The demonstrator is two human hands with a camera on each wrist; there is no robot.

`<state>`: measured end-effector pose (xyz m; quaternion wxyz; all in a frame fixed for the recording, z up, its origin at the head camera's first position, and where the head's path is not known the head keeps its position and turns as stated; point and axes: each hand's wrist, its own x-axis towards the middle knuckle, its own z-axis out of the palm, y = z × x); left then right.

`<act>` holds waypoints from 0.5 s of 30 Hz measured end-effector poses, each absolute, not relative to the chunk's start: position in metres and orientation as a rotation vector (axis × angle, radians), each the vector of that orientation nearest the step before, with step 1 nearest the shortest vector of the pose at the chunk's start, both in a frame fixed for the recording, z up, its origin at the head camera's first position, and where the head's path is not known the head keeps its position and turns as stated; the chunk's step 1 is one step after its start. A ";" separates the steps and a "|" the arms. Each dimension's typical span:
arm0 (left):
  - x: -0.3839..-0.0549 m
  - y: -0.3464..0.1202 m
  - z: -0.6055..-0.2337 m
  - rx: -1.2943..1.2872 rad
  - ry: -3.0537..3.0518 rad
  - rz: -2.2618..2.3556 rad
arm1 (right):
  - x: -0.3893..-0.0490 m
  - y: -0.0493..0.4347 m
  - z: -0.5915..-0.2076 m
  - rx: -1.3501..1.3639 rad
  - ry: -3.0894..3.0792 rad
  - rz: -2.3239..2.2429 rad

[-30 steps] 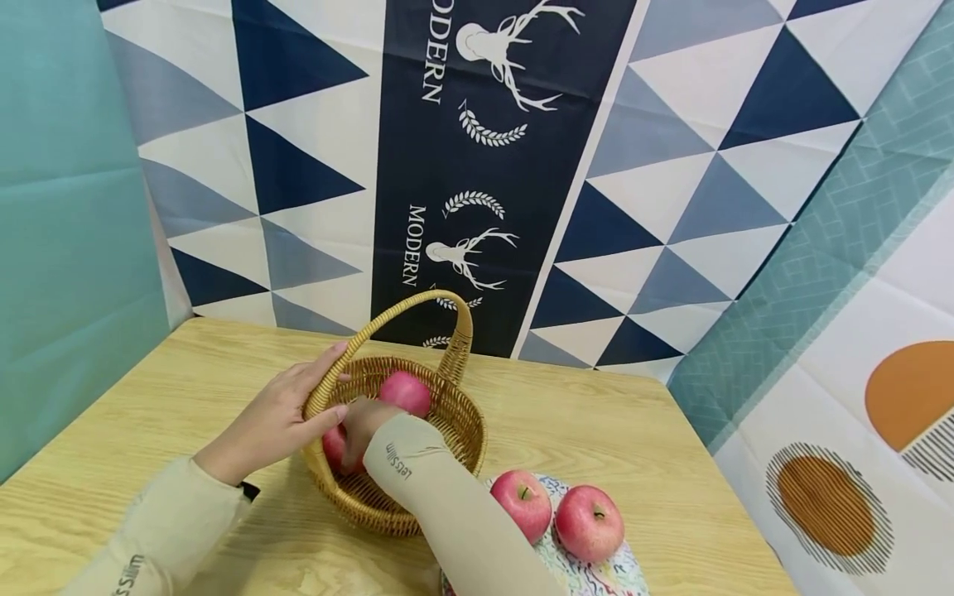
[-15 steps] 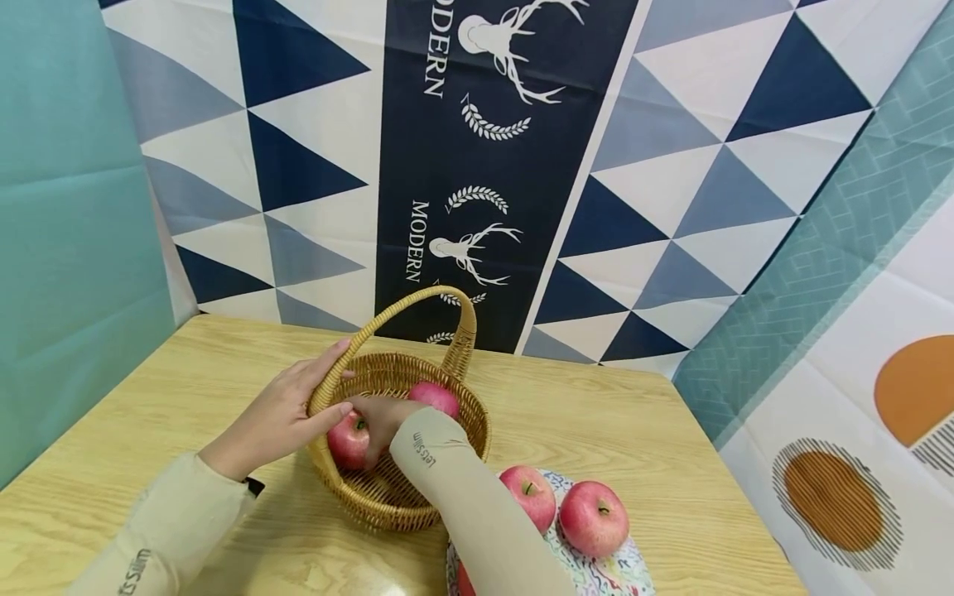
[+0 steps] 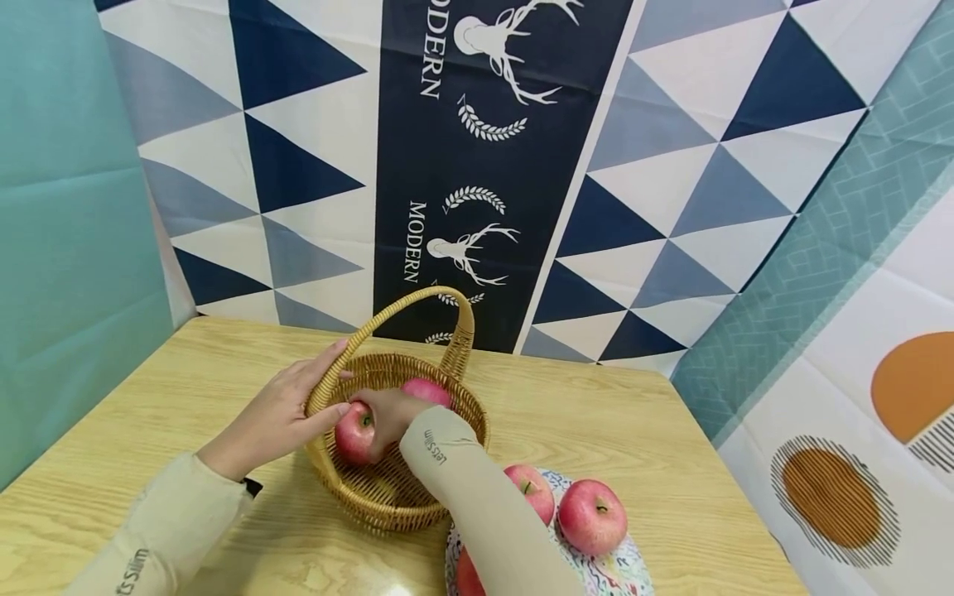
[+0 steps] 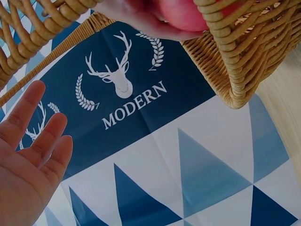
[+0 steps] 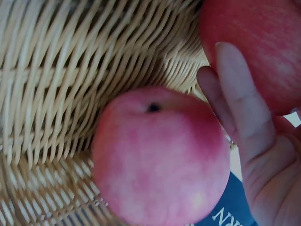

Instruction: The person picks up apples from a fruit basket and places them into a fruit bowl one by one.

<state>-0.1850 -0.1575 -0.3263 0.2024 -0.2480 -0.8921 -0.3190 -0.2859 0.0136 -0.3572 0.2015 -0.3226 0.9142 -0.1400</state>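
Note:
A wicker basket (image 3: 383, 520) with a tall arched handle stands on the table. Inside it, my right hand (image 3: 391, 418) grips a red apple (image 3: 353, 434) near the left wall. Another apple (image 3: 427, 391) lies at the basket's far side, partly behind that hand; the right wrist view has this pink apple (image 5: 160, 160) large beside my fingers (image 5: 244, 108). My left hand (image 3: 279, 414) rests at the left base of the handle, thumb on the near side. Its fingers (image 4: 28, 113) look extended in the left wrist view. The gripped apple's underside is hidden.
Right of the basket sits a patterned plate (image 3: 629, 567) bearing apples, including one whole apple (image 3: 593, 517) and others partly behind my right sleeve (image 3: 492, 513). A patterned cloth backdrop (image 3: 313, 165) rises behind the wooden table (image 3: 596, 414).
My right hand has shifted the gripped apple slightly right and upward within the basket. The far apple has moved right since a second ago. My left hand stays at the handle.

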 end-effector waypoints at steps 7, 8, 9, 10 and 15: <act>-0.186 -0.159 -0.326 -0.686 -2.488 -0.890 | -0.289 0.019 -0.345 -0.928 2.550 -0.422; -0.186 -0.159 -0.326 -0.689 -2.485 -0.889 | -0.289 0.020 -0.343 -0.939 2.550 -0.414; -0.187 -0.159 -0.327 -0.694 -2.481 -0.888 | -0.288 0.020 -0.342 -0.948 2.555 -0.400; -0.187 -0.159 -0.327 -0.702 -2.476 -0.890 | -0.287 0.021 -0.341 -0.959 2.557 -0.389; -0.189 -0.156 -0.328 -0.731 -2.459 -0.919 | -0.284 0.027 -0.335 -1.033 2.589 -0.333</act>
